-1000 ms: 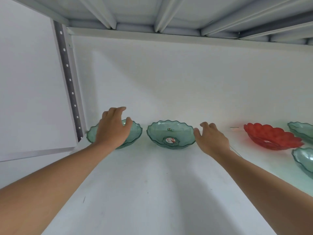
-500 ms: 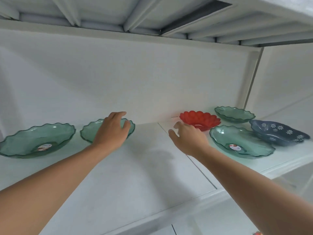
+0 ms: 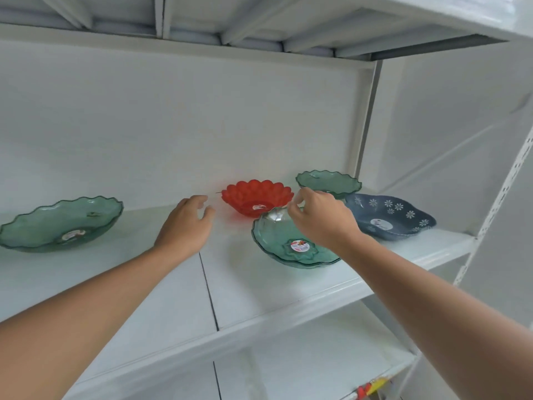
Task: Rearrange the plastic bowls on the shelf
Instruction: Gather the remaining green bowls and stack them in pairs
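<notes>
Several plastic bowls stand on the white shelf (image 3: 161, 287). A green wavy-rimmed bowl (image 3: 62, 223) sits at the far left. A red petal-shaped bowl (image 3: 256, 196) stands at the back middle, with a small green bowl (image 3: 328, 183) behind to its right and a dark blue flowered bowl (image 3: 389, 219) at the right. A larger green bowl (image 3: 288, 246) lies in front, tilted toward me. My right hand (image 3: 320, 217) pinches its far rim. My left hand (image 3: 187, 223) hovers with fingers apart just left of the red bowl, holding nothing.
The shelf's back wall is close behind the bowls and a white upright post (image 3: 366, 119) closes the right end. The underside of the shelf above (image 3: 230, 21) hangs overhead. A lower shelf (image 3: 302, 368) shows below the front edge.
The view has swung right. My left hand has let go of a green bowl and moved right toward the red one. My right hand has reached over and taken the front green bowl's far rim.
</notes>
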`<state>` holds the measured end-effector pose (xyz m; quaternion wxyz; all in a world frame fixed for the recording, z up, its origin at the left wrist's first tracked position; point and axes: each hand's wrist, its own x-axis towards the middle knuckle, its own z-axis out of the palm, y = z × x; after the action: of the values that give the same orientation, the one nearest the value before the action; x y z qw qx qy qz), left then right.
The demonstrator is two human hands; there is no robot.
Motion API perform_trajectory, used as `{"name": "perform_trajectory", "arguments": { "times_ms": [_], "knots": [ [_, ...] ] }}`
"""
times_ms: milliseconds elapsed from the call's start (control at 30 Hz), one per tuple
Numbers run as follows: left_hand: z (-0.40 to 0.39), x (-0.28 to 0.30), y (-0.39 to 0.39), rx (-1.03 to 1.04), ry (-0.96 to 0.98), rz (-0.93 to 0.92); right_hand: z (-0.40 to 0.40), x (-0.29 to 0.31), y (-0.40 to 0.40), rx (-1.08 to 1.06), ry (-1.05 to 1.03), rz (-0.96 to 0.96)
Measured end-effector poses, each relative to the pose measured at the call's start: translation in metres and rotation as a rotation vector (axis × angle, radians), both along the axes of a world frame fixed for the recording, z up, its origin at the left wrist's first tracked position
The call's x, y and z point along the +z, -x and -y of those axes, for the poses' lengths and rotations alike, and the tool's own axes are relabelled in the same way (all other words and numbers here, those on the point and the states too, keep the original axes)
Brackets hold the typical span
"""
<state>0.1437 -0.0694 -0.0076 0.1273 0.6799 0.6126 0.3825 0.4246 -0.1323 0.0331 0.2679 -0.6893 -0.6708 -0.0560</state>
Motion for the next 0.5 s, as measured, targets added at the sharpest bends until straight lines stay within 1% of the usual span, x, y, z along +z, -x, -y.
{"name": "perform_trajectory", "arguments": {
  "times_ms": [133, 300, 400, 500],
  "knots": [
    [-0.003, 0.003, -0.032, -0.051, 0.039, -0.004, 0.002, -0.007, -0.032, -0.062, 0.002, -0.016],
    [-0.012, 0.011, -0.057, -0.107, 0.043, -0.018, 0.009, -0.016, -0.048, -0.158, 0.033, -0.025],
    [-0.015, 0.016, -0.066, -0.112, 0.038, -0.009, 0.009, -0.019, -0.059, -0.184, 0.062, 0.005],
    [-0.010, 0.012, -0.072, -0.123, 0.080, -0.028, 0.006, -0.016, -0.071, -0.181, 0.064, 0.008]
  ]
}}
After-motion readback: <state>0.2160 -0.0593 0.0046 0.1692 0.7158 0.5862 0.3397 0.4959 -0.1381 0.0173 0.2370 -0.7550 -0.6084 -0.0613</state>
